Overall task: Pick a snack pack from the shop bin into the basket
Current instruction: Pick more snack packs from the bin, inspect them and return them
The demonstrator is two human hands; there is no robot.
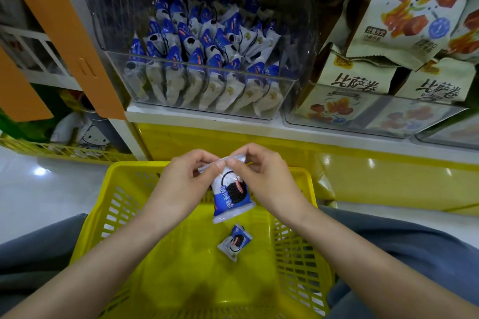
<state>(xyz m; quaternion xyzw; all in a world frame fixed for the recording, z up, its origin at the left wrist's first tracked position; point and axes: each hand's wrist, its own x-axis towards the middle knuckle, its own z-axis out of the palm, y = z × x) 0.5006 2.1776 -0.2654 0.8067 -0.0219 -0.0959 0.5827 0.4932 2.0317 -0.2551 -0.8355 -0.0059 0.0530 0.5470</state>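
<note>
**Both hands pinch one snack pack above the basket**

At the centre of the frame, the left hand (186, 181) and right hand (264, 179) meet, each with fingers curled and thumb and forefinger nipping the crimped top edge of a blue-and-white snack pack (230, 197). The pack hangs upright from that edge, between the two wrists. Both bare forearms rise from the lower corners and converge, with the wrists bent inward.

The pack hangs over the yellow basket (134, 165), which fills the lower middle of the frame. A second pack (234, 242) of the same kind lies on the basket floor, just below the held one and not touching it.

In the upper middle, a clear bin (202, 66) on a white shelf (207, 118) holds many matching packs (207, 41) standing in rows. At the upper right, tan snack bags (414, 8) stand in a neighbouring clear bin (363, 122).
</note>
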